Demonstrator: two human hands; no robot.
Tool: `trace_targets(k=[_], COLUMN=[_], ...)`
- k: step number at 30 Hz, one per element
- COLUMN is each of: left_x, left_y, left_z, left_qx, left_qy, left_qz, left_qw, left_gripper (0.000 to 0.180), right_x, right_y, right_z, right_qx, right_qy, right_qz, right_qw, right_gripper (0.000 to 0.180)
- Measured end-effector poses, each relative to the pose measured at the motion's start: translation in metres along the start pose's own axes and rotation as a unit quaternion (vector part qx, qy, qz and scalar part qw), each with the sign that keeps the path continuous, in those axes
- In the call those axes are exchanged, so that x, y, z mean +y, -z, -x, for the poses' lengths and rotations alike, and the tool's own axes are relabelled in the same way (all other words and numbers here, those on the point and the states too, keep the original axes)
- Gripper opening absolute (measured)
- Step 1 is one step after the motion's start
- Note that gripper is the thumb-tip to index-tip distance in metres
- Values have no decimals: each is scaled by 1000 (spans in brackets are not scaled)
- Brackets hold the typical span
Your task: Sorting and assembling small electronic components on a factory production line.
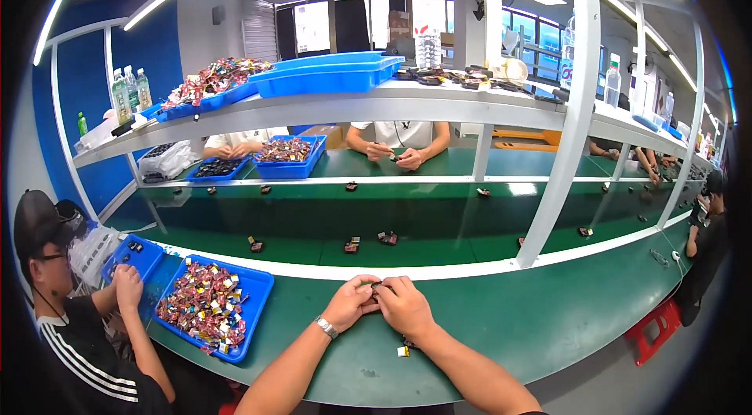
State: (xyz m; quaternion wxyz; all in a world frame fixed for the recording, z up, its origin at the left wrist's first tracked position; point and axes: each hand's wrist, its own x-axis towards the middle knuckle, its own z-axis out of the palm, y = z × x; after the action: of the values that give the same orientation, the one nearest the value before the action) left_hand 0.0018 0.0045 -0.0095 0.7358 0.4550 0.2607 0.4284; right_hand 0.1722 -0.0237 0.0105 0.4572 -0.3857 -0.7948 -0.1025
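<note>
In front of me, over the green table [501, 317], my left hand [349, 307] and my right hand [403, 308] meet fingertip to fingertip. Both are closed around a small dark part [376, 289], mostly covered by the fingers, so its kind cannot be made out. A metal-banded watch [326, 326] is on my left wrist. Just beneath my right wrist lies a small battery piece [403, 351], white and yellow, partly hidden by the forearm. To the left of my hands stands a blue tray [262, 289] heaped with small red, white and yellow electronic pieces.
Beyond a white rail, small assemblies [352, 244] lie scattered on the green conveyor belt [423, 215]. A white post [552, 148] rises at right, carrying a shelf [329, 108] with blue trays. Co-workers sit left [78, 321], opposite and right. A red stool [656, 331] stands at right.
</note>
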Motion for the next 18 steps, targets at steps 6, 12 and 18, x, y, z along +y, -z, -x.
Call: trace_targets(k=[6,12,18], left_x=[3,3,-2], left_y=[-2,-7,-5], left_z=[0,0,-2], left_qx=[0,19,29], left_qy=[2,3,-5], left_qz=[-8,-26,-38], left_qw=[1000,999,999], left_gripper=[25,23,22], right_x=[2,2,1], right_y=[-1,-5,-8], right_z=[0,2,3], right_qx=[-13,-3,-8], right_qy=[-13,-29,-58], right_qz=[7,13,-5], right_qw=[1000,999,998], right_gripper=[14,9,8])
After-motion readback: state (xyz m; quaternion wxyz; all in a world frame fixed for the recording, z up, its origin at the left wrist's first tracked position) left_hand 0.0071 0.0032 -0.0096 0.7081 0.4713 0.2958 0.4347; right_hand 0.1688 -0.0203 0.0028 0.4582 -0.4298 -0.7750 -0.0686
